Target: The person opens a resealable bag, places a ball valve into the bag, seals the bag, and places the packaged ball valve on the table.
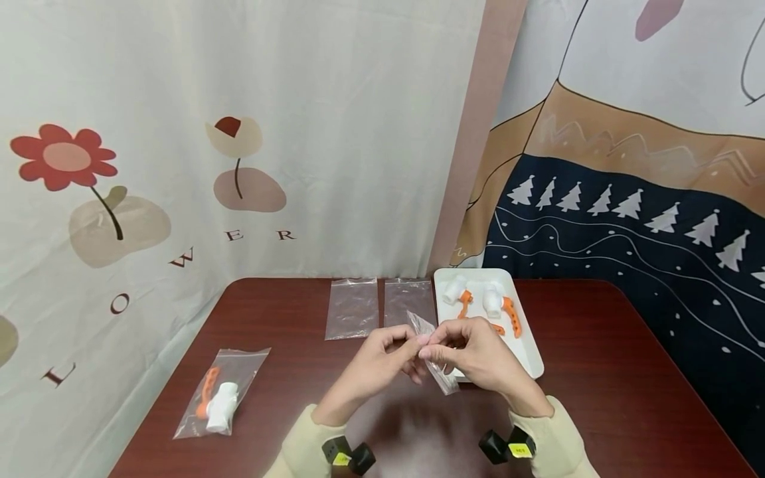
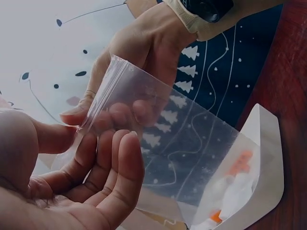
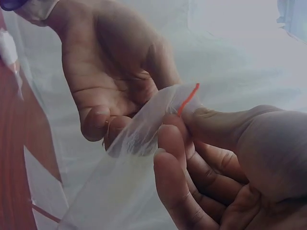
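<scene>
Over the table's middle, both hands pinch the zip edge of a clear zip bag (image 1: 445, 383). My left hand (image 1: 382, 358) grips it from the left, thumb against fingers, close to the thumb and fingers of my right hand (image 1: 478, 352). In the left wrist view the bag (image 2: 177, 129) hangs flat and see-through, with nothing visible inside. A red line marks the bag's edge beside the right thumb in the right wrist view. Behind the right hand, a white tray (image 1: 534, 364) bears white plastic valve bodies (image 1: 493, 301) and orange handles (image 1: 512, 317).
Two flat clear bags (image 1: 351, 309) (image 1: 408, 297) lie along the table's back edge. On the left lies another zip bag (image 1: 245, 362) holding a white valve body (image 1: 223, 407) and an orange handle (image 1: 208, 392). Printed curtains (image 1: 358, 133) hang behind the table (image 1: 597, 372).
</scene>
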Action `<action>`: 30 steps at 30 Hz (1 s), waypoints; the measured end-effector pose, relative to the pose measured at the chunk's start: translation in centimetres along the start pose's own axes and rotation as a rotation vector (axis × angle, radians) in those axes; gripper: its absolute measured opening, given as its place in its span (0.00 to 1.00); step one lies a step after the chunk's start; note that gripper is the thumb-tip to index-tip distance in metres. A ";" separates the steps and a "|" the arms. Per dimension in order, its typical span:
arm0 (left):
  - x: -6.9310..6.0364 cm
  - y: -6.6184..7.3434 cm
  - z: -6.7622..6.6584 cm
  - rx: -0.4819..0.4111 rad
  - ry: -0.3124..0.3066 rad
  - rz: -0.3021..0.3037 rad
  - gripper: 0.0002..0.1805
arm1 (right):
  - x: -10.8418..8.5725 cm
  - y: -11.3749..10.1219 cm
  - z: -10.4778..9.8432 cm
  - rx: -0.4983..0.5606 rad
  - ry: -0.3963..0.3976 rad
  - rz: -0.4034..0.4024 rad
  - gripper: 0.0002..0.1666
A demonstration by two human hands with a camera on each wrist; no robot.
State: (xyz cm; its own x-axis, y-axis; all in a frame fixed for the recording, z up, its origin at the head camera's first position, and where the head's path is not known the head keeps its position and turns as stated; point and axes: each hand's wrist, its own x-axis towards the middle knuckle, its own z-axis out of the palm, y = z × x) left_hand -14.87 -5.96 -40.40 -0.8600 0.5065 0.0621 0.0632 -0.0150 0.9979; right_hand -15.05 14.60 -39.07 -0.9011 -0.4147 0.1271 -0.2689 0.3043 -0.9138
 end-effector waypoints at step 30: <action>-0.5 0.0 -0.6 0.104 -0.093 0.098 0.13 | 0.0 -0.1 0.5 0.032 -0.081 -0.056 0.11</action>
State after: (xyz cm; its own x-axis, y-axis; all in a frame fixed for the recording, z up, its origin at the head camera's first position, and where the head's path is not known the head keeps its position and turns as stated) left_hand -14.80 -6.75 -40.37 -0.7968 0.5847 0.1524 0.2010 0.0186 0.9794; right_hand -14.86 14.16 -39.14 -0.8541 -0.4986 0.1481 -0.3063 0.2520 -0.9180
